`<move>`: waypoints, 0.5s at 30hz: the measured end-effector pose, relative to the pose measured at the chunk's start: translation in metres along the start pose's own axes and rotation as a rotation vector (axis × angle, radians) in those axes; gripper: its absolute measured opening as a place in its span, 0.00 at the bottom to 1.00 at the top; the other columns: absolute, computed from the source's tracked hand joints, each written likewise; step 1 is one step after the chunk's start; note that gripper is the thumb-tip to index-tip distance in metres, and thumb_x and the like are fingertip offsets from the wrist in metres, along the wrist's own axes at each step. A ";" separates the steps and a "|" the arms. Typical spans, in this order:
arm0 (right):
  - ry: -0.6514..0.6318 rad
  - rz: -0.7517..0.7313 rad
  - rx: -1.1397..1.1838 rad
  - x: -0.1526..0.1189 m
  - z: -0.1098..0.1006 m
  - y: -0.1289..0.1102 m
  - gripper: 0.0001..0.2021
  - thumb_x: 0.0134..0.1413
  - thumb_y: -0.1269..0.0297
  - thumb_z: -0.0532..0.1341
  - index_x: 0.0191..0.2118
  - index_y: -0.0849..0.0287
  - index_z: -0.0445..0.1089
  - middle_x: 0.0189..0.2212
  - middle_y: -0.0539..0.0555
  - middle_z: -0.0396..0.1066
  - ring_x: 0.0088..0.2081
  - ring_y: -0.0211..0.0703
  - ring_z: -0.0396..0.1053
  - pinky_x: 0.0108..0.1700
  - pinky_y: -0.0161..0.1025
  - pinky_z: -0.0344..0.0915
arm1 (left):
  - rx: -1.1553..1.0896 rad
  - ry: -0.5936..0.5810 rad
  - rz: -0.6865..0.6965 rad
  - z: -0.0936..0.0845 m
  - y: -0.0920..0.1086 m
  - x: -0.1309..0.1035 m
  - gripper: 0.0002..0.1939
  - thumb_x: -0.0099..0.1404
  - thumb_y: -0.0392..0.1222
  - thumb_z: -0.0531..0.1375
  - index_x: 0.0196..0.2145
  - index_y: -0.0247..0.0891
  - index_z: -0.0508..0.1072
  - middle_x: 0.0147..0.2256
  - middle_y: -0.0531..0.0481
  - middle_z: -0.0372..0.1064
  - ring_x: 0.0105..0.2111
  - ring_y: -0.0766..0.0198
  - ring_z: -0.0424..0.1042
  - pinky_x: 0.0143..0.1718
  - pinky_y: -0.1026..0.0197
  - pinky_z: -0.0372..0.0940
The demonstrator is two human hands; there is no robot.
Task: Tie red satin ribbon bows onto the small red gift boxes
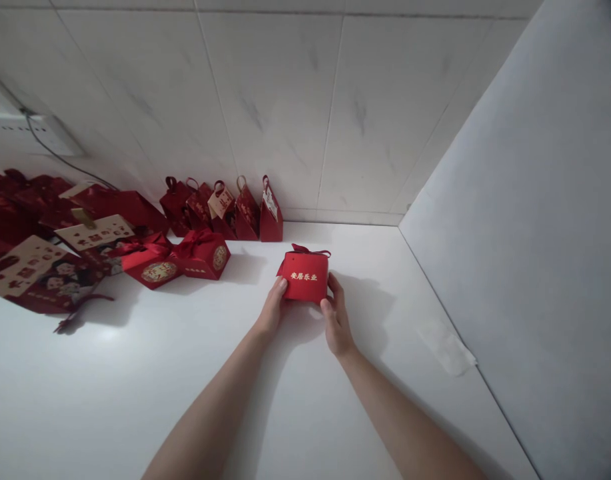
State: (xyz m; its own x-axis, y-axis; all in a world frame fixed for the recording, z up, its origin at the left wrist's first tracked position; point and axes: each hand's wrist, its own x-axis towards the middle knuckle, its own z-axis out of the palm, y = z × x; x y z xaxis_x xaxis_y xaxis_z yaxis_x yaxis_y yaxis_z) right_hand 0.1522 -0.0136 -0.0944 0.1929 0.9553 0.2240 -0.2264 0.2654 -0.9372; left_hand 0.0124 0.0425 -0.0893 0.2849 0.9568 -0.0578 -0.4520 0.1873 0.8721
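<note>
A small red box (pixel 306 279) with gold characters on its front and a dark red ribbon on top is between my two hands, over the white table. My left hand (pixel 274 303) grips its left side, thumb near the front edge. On the right side, my right hand (pixel 338 320) holds it with the thumb at the lower front corner and the fingers behind. To the left stand two red boxes with ribbon bows, one (pixel 152 263) touching the other (pixel 205 257). The underside of the held box is hidden.
Several small red bags with loops (pixel 246 217) line the tiled wall. Larger printed boxes (pixel 48 277) crowd the far left, below a socket (pixel 32 133) with a cable. A white tissue (pixel 448 348) lies by the grey panel (pixel 545 220) on the right.
</note>
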 end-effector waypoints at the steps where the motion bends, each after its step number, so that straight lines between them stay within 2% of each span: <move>1: 0.039 -0.009 -0.014 0.000 -0.001 0.002 0.31 0.62 0.51 0.56 0.67 0.52 0.47 0.65 0.61 0.56 0.61 0.52 0.62 0.58 0.54 0.65 | 0.032 0.024 0.017 0.000 0.000 0.000 0.22 0.64 0.55 0.60 0.50 0.39 0.70 0.51 0.40 0.71 0.52 0.47 0.70 0.46 0.52 0.69; 4: 0.209 -0.062 -0.124 0.000 -0.002 0.007 0.36 0.58 0.53 0.61 0.67 0.51 0.46 0.66 0.63 0.53 0.62 0.55 0.60 0.56 0.55 0.66 | 0.147 0.111 0.074 0.001 -0.002 0.001 0.21 0.59 0.52 0.67 0.46 0.41 0.69 0.48 0.44 0.73 0.46 0.54 0.73 0.42 0.56 0.69; 6: 0.277 -0.104 -0.215 -0.001 -0.002 0.008 0.41 0.53 0.55 0.66 0.68 0.50 0.45 0.67 0.62 0.49 0.64 0.57 0.56 0.58 0.56 0.64 | 0.189 0.115 0.098 0.002 -0.002 0.001 0.22 0.58 0.51 0.67 0.46 0.41 0.69 0.46 0.44 0.74 0.44 0.56 0.74 0.42 0.56 0.68; 8: 0.270 -0.132 -0.268 -0.002 -0.001 0.008 0.41 0.54 0.55 0.66 0.68 0.49 0.46 0.67 0.61 0.49 0.65 0.57 0.55 0.59 0.56 0.63 | 0.214 0.070 0.119 0.003 -0.001 -0.002 0.21 0.61 0.52 0.65 0.48 0.40 0.70 0.48 0.42 0.73 0.47 0.53 0.73 0.47 0.52 0.67; 10: 0.226 -0.145 -0.292 -0.004 0.000 0.005 0.35 0.58 0.56 0.62 0.68 0.48 0.48 0.67 0.60 0.50 0.64 0.55 0.56 0.60 0.56 0.62 | 0.239 0.027 0.155 0.006 0.002 -0.006 0.23 0.62 0.52 0.64 0.52 0.40 0.70 0.53 0.41 0.70 0.54 0.48 0.68 0.54 0.50 0.63; 12: 0.190 -0.151 -0.292 -0.005 0.000 0.002 0.30 0.61 0.56 0.58 0.67 0.48 0.51 0.66 0.58 0.53 0.64 0.54 0.57 0.62 0.56 0.59 | 0.240 -0.017 0.189 0.008 0.005 -0.010 0.29 0.59 0.49 0.67 0.57 0.40 0.67 0.57 0.41 0.66 0.59 0.44 0.63 0.58 0.49 0.59; 15: 0.192 -0.187 -0.241 -0.007 -0.001 -0.002 0.26 0.63 0.56 0.56 0.65 0.49 0.55 0.65 0.57 0.55 0.65 0.54 0.55 0.65 0.56 0.55 | 0.204 -0.090 0.215 0.009 0.006 -0.013 0.42 0.56 0.45 0.70 0.64 0.41 0.58 0.64 0.41 0.57 0.64 0.42 0.55 0.62 0.49 0.55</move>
State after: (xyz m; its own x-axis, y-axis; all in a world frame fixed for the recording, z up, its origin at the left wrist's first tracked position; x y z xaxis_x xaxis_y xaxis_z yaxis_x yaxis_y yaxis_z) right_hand 0.1527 -0.0211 -0.0944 0.3909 0.8450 0.3649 0.0571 0.3734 -0.9259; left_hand 0.0135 0.0291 -0.0784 0.2790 0.9444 0.1739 -0.3334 -0.0745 0.9398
